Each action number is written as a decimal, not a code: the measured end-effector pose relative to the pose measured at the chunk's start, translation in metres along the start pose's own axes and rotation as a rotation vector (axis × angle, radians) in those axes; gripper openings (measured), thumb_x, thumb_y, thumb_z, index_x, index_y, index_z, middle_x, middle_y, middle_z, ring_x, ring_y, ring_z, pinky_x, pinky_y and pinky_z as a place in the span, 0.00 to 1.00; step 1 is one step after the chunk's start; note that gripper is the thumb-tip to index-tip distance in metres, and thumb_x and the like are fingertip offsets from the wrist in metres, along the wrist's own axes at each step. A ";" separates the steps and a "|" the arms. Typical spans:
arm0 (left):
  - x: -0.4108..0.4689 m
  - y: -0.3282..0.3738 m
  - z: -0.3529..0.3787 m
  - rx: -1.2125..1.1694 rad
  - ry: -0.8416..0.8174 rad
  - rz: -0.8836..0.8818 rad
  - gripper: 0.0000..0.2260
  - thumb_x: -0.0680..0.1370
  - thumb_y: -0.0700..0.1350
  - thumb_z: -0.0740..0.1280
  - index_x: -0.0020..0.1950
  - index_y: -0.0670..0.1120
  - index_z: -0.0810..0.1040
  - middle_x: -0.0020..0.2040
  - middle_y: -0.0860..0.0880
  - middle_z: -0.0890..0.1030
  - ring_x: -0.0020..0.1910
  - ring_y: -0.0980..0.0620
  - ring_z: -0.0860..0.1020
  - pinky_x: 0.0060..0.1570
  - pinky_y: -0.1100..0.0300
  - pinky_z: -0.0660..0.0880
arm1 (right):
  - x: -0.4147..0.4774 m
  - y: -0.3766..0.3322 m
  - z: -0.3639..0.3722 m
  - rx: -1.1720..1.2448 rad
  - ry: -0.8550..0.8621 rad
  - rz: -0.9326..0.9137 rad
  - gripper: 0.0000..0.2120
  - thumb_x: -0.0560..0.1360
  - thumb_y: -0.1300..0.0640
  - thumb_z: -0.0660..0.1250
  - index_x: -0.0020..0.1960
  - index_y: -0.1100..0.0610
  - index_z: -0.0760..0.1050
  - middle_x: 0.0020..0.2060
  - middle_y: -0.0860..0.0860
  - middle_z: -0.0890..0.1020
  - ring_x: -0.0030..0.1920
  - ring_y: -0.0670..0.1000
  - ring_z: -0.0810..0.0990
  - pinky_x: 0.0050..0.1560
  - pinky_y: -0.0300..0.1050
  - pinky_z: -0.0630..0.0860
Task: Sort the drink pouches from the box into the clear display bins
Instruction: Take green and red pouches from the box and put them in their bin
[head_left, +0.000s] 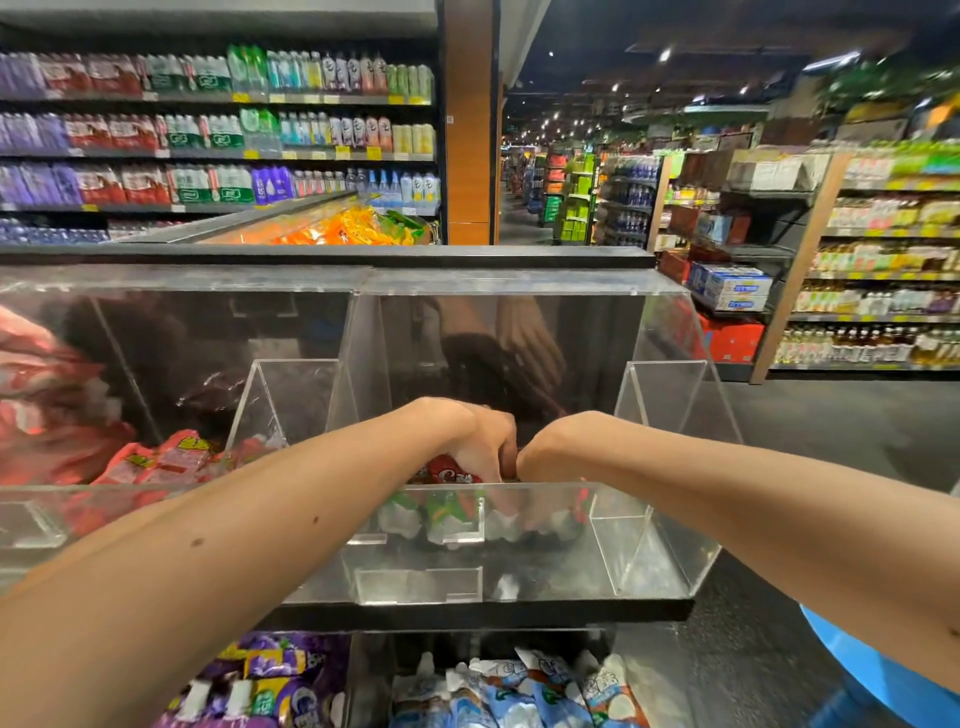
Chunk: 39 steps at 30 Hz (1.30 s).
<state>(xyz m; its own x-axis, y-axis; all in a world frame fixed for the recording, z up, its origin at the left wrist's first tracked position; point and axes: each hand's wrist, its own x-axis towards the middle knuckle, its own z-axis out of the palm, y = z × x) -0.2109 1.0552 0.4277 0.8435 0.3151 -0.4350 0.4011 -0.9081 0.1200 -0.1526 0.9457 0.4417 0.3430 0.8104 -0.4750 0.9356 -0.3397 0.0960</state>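
Seen from above and behind two bare forearms, both reaching into the middle clear display bin (644, 540) on the upper tier. Left hand (483, 441) at the bin's front edge, knuckles up, fingers curled downward around the top of a red pouch (457, 474), holding it just above the front wall. Right hand (540, 452) touching the left one, wrist bent sharply down into the same bin; fingers hidden behind the wrist and blurred through the plastic, so impossible to tell how far closed or whether holding anything. Below the hands, on the bin floor and visible through the front wall, a row of pouches with green and white packaging (441, 512). In the neighbouring bin (31, 519) to the left, a heap of pink and red pouches (171, 457). On the tier underneath, purple pouches (270, 680) at left and blue-and-white pouches (519, 691) beside them. Behind, shop shelves with bottled drinks (208, 130).
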 end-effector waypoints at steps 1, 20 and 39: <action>0.001 0.000 0.000 -0.002 0.001 -0.005 0.24 0.67 0.60 0.78 0.59 0.50 0.82 0.50 0.51 0.82 0.51 0.48 0.80 0.52 0.53 0.79 | 0.003 0.000 0.001 0.021 -0.005 0.003 0.16 0.81 0.51 0.63 0.65 0.57 0.75 0.44 0.50 0.80 0.42 0.51 0.77 0.41 0.43 0.74; -0.124 0.002 -0.015 -0.396 0.582 -0.144 0.08 0.76 0.52 0.73 0.53 0.54 0.83 0.47 0.55 0.85 0.44 0.57 0.83 0.46 0.59 0.80 | -0.048 0.017 -0.022 0.172 0.652 -0.218 0.20 0.79 0.49 0.67 0.67 0.58 0.72 0.59 0.57 0.80 0.55 0.59 0.79 0.51 0.49 0.76; -0.035 0.373 0.249 -0.503 0.395 0.719 0.06 0.73 0.48 0.72 0.48 0.50 0.80 0.41 0.55 0.79 0.41 0.54 0.78 0.44 0.58 0.74 | -0.322 0.143 0.454 1.093 0.936 0.743 0.06 0.73 0.60 0.73 0.46 0.51 0.80 0.37 0.43 0.82 0.37 0.41 0.79 0.42 0.34 0.75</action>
<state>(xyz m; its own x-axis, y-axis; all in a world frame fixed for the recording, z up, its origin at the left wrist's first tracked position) -0.1795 0.6370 0.2653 0.9700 -0.1173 0.2127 -0.2300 -0.7248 0.6494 -0.1667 0.4196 0.2110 0.9796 0.1738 0.1006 0.1860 -0.5965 -0.7808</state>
